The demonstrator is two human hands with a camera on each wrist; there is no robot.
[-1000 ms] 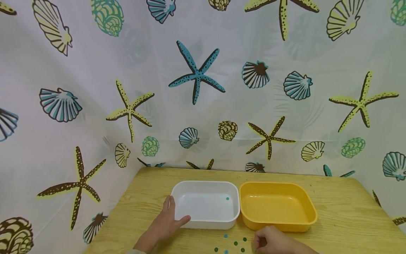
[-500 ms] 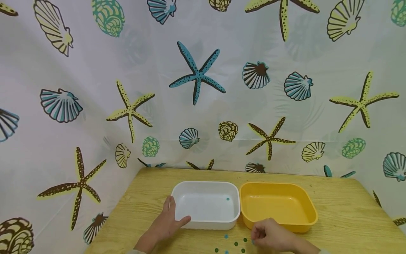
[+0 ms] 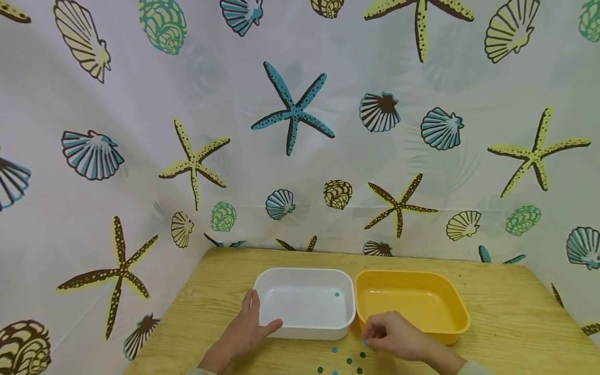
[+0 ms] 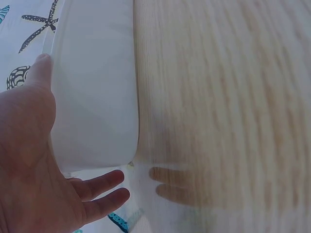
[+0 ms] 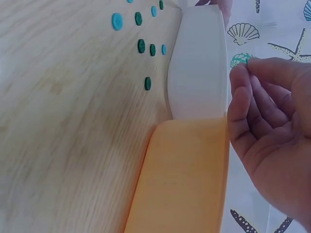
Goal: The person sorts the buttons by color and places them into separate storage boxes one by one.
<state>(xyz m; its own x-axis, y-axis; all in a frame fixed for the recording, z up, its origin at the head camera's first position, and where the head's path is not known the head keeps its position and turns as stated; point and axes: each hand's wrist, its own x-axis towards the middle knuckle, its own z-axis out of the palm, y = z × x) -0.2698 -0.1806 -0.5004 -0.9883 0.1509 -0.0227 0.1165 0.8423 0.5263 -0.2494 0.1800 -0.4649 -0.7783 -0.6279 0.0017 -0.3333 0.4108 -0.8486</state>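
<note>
My left hand [image 3: 241,328] rests at the near left corner of a white plastic tub [image 3: 307,330], thumb on its rim and fingers stretched along its left end. Above the table, by the front wall of a yellow tub [image 3: 450,337], my right hand [image 3: 396,336] pinches a small blue button [image 3: 364,342] between thumb and forefinger. Most of that button is hidden by the fingertips in the right wrist view. Inside the white tub lies one teal button [image 3: 337,295]. Several green buttons [image 5: 141,46] and blue buttons [image 5: 117,21] lie loose on the table before the tubs.
The two tubs stand side by side on a wood-grain table [image 3: 515,312]. Behind and on both sides hangs a white curtain [image 3: 300,172] printed with shells and starfish.
My right hand has lifted from the table with the blue button and moved up and slightly left, in front of the yellow tub. The left hand stays at the white tub.
</note>
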